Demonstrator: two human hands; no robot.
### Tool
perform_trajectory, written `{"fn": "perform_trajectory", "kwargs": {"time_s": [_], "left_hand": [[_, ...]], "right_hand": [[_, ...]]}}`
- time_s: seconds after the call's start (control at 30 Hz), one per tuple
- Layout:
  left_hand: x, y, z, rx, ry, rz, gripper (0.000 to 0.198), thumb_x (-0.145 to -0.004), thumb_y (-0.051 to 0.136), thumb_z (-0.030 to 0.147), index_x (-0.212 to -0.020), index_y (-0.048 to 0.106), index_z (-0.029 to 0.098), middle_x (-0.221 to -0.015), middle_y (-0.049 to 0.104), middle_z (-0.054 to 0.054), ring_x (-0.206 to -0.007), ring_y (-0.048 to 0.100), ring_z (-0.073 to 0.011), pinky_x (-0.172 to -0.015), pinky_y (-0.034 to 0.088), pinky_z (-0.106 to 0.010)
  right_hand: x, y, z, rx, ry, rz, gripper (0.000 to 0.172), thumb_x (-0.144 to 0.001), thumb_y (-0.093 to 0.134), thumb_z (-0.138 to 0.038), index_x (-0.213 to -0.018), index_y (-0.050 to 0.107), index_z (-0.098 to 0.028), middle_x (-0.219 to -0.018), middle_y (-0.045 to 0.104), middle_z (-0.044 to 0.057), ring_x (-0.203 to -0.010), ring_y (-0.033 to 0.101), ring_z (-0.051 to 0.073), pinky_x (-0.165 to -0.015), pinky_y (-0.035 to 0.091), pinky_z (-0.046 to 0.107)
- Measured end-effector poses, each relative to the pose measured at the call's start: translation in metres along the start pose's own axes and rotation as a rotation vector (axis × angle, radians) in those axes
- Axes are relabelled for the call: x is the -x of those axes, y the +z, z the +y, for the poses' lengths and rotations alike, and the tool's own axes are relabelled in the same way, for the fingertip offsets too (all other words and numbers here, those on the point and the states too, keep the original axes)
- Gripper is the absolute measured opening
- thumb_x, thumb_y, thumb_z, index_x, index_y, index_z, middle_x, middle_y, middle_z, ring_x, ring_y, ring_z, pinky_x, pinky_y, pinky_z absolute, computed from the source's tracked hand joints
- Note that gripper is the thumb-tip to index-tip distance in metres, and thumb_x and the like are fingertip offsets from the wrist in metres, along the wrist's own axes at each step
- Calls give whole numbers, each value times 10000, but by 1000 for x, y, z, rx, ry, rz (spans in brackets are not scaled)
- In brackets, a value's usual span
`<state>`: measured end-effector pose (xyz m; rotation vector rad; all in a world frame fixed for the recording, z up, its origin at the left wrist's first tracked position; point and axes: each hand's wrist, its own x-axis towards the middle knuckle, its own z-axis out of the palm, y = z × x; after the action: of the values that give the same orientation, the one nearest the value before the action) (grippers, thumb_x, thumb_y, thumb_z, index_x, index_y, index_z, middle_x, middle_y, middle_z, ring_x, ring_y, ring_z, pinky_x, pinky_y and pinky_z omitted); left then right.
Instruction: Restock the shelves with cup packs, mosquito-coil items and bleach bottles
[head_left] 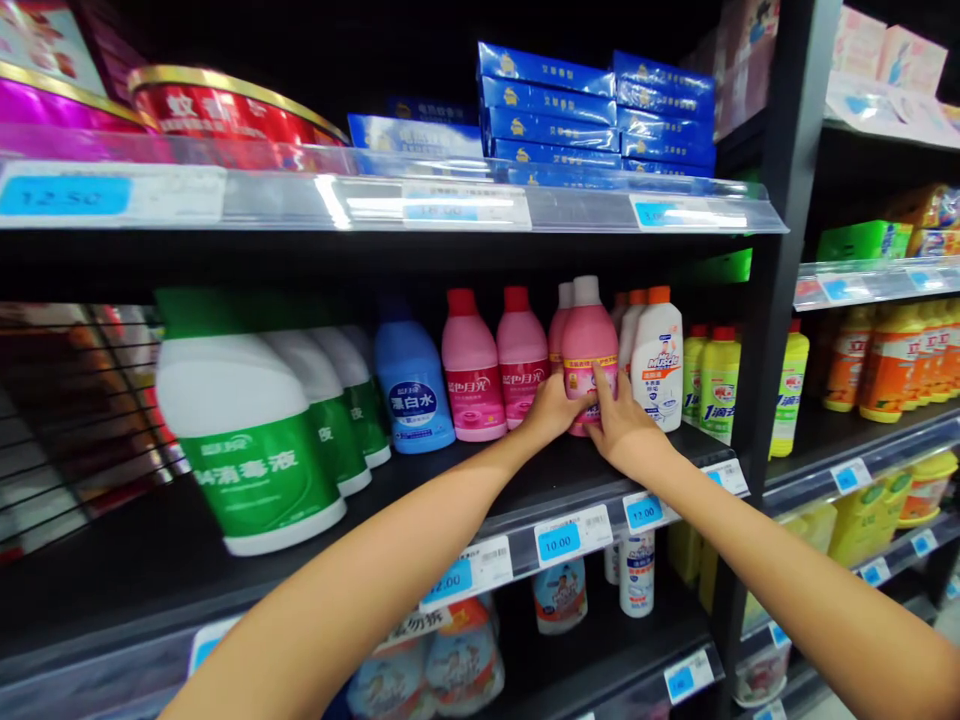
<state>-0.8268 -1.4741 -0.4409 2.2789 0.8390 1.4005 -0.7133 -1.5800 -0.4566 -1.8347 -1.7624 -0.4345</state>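
Note:
A pink bottle with a white cap [589, 325] stands upright on the middle shelf, held between both hands. My left hand [556, 408] grips its lower left side, and my right hand [628, 432] wraps its lower right side, fingers over the label. Close behind it is another pink bottle with a white cap, mostly hidden. To the left are two pink bottles with red caps [471, 370] and a blue bottle [412, 375]. Just right of my hands stands a white bottle with an orange cap [657, 355].
Large white-and-green jugs [247, 420] fill the left of the shelf. Above, a ledge with a clear price strip [300, 195] carries blue boxes [551, 100] and a red tin [225, 110]. A black upright post [787, 200] stands right; yellow bottles [718, 375] are beside it.

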Motion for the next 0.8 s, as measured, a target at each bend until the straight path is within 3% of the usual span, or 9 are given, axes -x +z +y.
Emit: {"fn": "perform_trajectory", "kwargs": {"time_s": [0.5, 0.8], "left_hand": [[2, 4, 6, -73, -16, 48, 415, -763, 811, 232, -1118, 611, 152, -1085, 748, -109, -991, 712, -255, -807, 544, -313], [-2, 4, 0, -27, 41, 44, 423, -774, 788, 235, -1143, 604, 136, -1146, 727, -147, -1011, 706, -268, -878, 551, -361]], "right_hand": [[3, -2, -3, -50, -7, -13, 897, -948, 619, -272, -1637, 55, -164, -1632, 128, 310, -1365, 503, 412, -1037, 485, 470], [1, 3, 2, -71, -43, -12, 912, -929, 613, -267, -1636, 46, -165, -1622, 153, 321, -1306, 553, 415, -1007, 496, 485]]}}
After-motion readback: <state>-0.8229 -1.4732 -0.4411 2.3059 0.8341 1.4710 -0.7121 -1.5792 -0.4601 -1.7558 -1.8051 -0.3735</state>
